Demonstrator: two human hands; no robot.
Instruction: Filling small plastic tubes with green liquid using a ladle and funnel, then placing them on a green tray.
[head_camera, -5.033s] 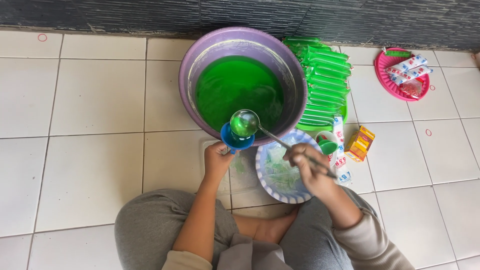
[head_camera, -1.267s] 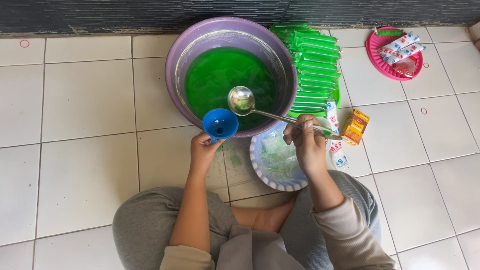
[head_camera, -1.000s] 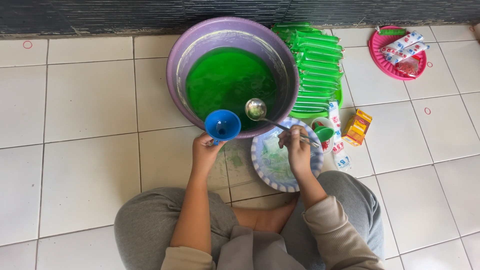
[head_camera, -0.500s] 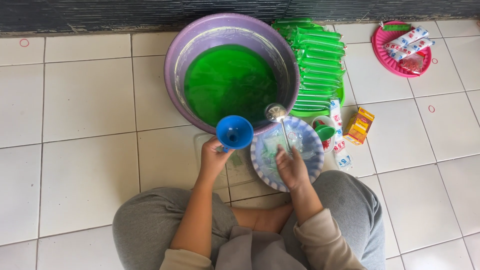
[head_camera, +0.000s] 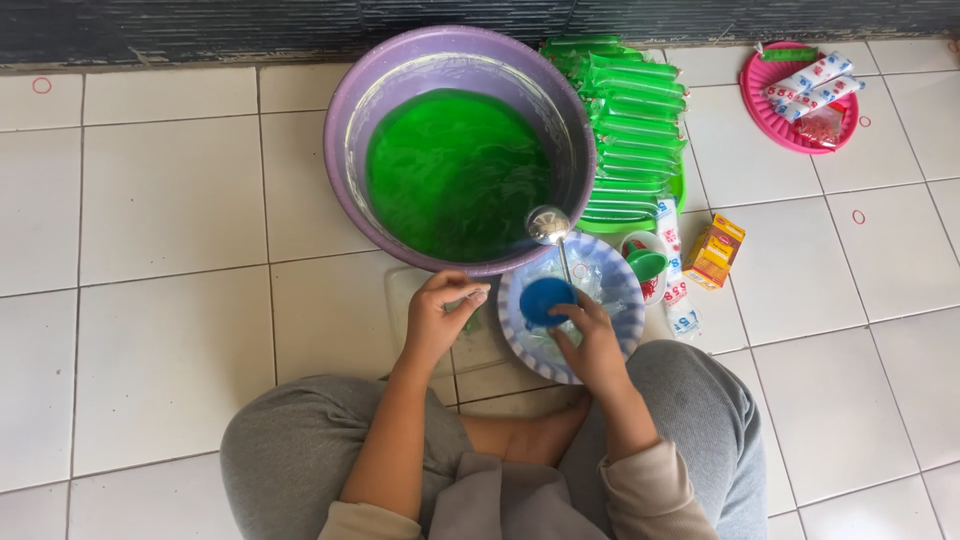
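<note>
My left hand (head_camera: 437, 315) is curled in front of the purple basin (head_camera: 340, 150) of green liquid (head_camera: 455, 170), its fingertips pinched on a thin clear plastic bag (head_camera: 474, 303). My right hand (head_camera: 592, 345) lies over the patterned plate (head_camera: 625, 320) and grips the end of a metal ladle (head_camera: 548, 225). The ladle's bowl rests by the basin's near rim. A blue funnel (head_camera: 546, 299) sits on the plate, right at my right hand's fingertips.
A pile of long green-filled packs (head_camera: 630, 120) lies right of the basin. Near the plate are a white cup holding a green funnel (head_camera: 645, 264), a small orange box (head_camera: 715, 250) and sachets (head_camera: 672, 270). A pink tray (head_camera: 762, 112) of sachets sits at the far right. My legs are folded below.
The blue funnel has left my left hand and now sits on the plate. My left hand has drawn back towards me. The ladle has come out of the basin and down to the plate.
</note>
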